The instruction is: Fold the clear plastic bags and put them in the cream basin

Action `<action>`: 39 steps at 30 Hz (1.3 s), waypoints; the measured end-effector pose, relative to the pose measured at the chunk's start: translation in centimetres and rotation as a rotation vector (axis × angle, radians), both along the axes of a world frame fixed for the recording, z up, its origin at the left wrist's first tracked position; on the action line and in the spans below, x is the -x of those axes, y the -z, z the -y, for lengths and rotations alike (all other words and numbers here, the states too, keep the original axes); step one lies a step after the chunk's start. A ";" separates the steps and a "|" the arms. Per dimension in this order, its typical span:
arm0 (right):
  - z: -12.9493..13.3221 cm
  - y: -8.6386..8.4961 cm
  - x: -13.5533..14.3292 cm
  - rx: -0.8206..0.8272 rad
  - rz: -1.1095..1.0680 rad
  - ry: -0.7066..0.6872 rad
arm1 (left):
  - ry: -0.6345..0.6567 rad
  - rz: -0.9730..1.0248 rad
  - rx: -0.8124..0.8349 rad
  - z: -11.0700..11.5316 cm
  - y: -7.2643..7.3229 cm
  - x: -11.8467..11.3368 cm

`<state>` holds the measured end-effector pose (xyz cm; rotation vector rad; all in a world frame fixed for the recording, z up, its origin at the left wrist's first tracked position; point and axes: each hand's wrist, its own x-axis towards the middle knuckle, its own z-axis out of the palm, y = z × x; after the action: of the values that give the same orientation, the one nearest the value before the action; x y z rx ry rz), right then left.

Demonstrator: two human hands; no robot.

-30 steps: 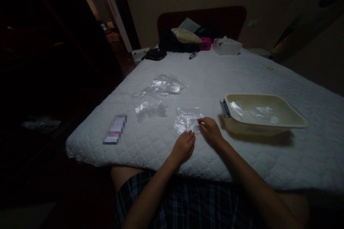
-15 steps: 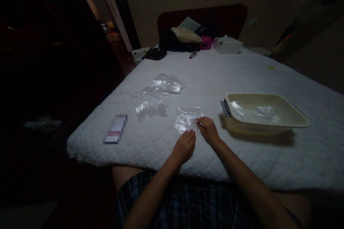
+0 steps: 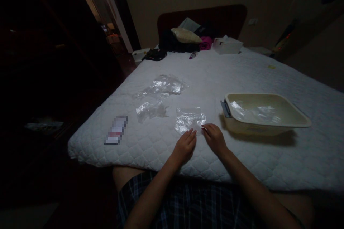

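Observation:
A clear plastic bag (image 3: 188, 117) lies spread on the white quilted bed (image 3: 150, 143) in front of me. My left hand (image 3: 185, 145) rests on the bag's near edge, fingers laid out and slightly bent. At the bag's right near corner, my right hand (image 3: 214, 136) has its thumb and fingertips pinched on the plastic. Further left are a crumpled clear bag (image 3: 152, 110) and, beyond it, a larger heap of clear bags (image 3: 168, 84). More clear plastic (image 3: 264, 113) sits inside the cream tub (image 3: 258, 128) on the right.
A phone-like flat object (image 3: 116, 130), blurred out, lies near the bed's left edge. At the far end are a black bag (image 3: 156, 54), a small bottle (image 3: 192, 55), a pink roll (image 3: 205, 43) and a white box (image 3: 228, 45).
My right hand has moved a little to the right and nearer to me, and the bag's right side is stretched further out. My left hand has hardly moved.

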<state>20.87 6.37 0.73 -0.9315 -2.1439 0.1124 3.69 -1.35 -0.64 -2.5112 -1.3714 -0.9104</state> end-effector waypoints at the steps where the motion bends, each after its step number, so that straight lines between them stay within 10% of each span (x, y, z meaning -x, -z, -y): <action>1: 0.3 0.1 -0.2 -0.018 0.016 -0.012 | -0.003 -0.004 -0.005 0.0 0.0 0.0; 39: 3.1 -1.1 -0.5 -0.236 0.371 -0.179 | -0.070 -0.250 -0.147 0.8 -1.9 3.6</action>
<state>21.41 3.31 1.86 -0.6594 -2.5126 -0.2393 0.06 -2.20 1.23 -2.3568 -1.2574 -0.6333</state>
